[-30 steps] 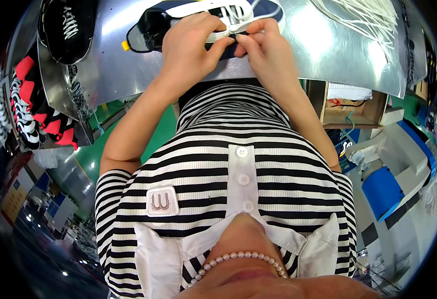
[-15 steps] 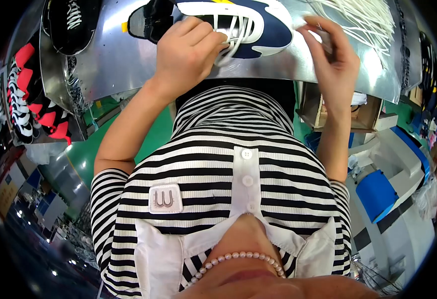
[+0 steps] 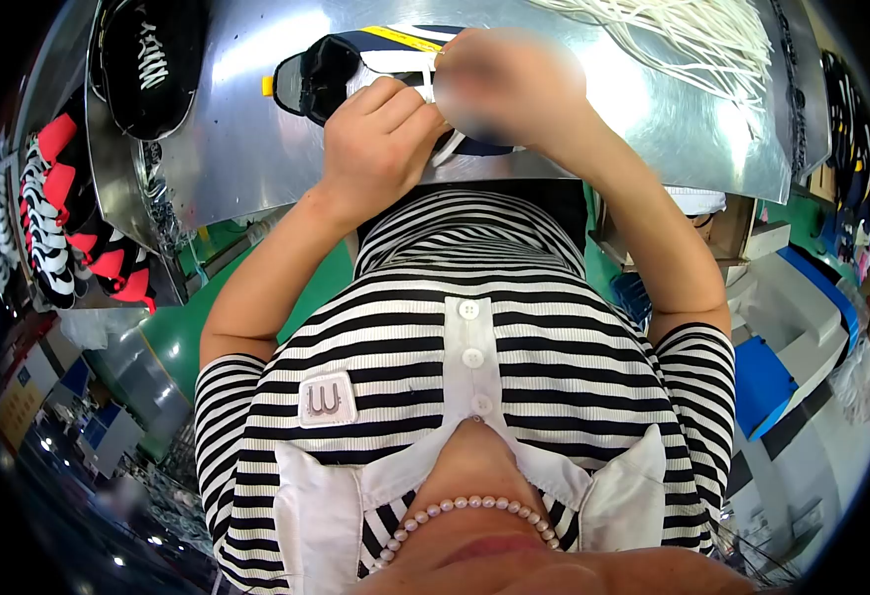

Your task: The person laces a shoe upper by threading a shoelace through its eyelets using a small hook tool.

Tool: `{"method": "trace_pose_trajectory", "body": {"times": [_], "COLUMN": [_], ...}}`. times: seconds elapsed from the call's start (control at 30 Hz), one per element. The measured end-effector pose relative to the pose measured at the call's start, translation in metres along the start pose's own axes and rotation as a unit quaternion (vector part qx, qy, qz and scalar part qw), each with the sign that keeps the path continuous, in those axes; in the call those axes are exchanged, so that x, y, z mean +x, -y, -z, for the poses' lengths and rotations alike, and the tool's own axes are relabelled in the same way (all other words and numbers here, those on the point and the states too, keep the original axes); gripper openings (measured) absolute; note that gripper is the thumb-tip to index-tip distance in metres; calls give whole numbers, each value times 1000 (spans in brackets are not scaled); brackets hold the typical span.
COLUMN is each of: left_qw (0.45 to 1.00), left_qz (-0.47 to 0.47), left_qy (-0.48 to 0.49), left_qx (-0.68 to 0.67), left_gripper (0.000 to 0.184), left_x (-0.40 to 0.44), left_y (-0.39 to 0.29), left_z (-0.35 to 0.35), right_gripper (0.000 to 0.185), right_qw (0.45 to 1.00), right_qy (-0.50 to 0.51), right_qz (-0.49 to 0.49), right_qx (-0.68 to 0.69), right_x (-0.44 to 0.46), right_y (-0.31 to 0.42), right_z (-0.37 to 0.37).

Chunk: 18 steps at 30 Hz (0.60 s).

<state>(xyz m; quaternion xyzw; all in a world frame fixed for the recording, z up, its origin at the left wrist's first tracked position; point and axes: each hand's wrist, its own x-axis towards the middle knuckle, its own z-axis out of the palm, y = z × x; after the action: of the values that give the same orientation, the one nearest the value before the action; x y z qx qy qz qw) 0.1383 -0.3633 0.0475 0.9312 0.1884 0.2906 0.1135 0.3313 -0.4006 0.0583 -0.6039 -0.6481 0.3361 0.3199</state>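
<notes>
A navy and white shoe with a yellow stripe [image 3: 402, 39] lies on its side of the metal tabletop, its black heel opening to the left. My left hand [image 3: 380, 144] is closed at the near side of the shoe's lacing, with its fingertips on a white shoelace [image 3: 449, 149]. Motion smears the fingers of my right hand [image 3: 514, 89], which is over the toe half of the shoe and hides most of it. Whether that hand holds anything is not visible.
The metal table [image 3: 246, 149] bears a bundle of white laces [image 3: 712, 50] at the right. A black shoe [image 3: 147, 79] stands at the upper left. Farther left are red, black and white shoe pieces [image 3: 58, 188]. An open wooden drawer [image 3: 732, 233] is below the table's right side.
My right hand first moved from the lacing out to the right past the toe, then came back over the shoe. My left hand has stayed by the laces.
</notes>
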Motion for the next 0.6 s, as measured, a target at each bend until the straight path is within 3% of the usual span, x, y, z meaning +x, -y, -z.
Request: {"method": "trace_pose_trajectory", "body": {"times": [0.03,0.1,0.17,0.2,0.27,0.37,0.4,0.43,0.47,0.5,0.57,0.6], "left_qw": [1000,999,999,998,997,993,993,984,969,926,903,905], "left_qz": [11,19,33,34,43,52,57,117,175,298,362,360], "left_qy": [8,17,31,33,53,80,78,64,53,81,97,96], "left_qx": [-23,-27,-29,-29,-27,-70,-68,-119,-169,-215,-210,-206], "left_gripper": [17,17,16,15,16,31,31,38,46,52,57,57], "left_x": [2,4,2,2,3,6,7,9,9,9,14,20], "left_y": [0,-1,-2,-1,0,2,1,-1,-3,-5,-2,-3], "left_z": [0,1,3,3,4,7,8,11,15,19,23,24], "right_gripper": [22,22,18,17,15,16,19,21,20,18,21,21], "right_qw": [1000,984,915,885,889,942,923,927,920,888,937,951], "right_qy": [-1,-137,-343,-394,-371,-260,-215,-109,-100,-98,-76,-74], "right_qz": [-2,33,73,133,171,16,-6,-78,-84,-108,-44,-57], "right_qx": [0,107,198,207,206,213,319,349,371,435,338,295], "right_x": [2,12,22,19,2,-4,-8,-11,-17,-14,-7,-2], "right_y": [-4,-14,16,29,46,17,5,-3,-4,-8,-16,-16], "right_z": [5,29,106,141,164,102,63,50,36,21,5,0]}}
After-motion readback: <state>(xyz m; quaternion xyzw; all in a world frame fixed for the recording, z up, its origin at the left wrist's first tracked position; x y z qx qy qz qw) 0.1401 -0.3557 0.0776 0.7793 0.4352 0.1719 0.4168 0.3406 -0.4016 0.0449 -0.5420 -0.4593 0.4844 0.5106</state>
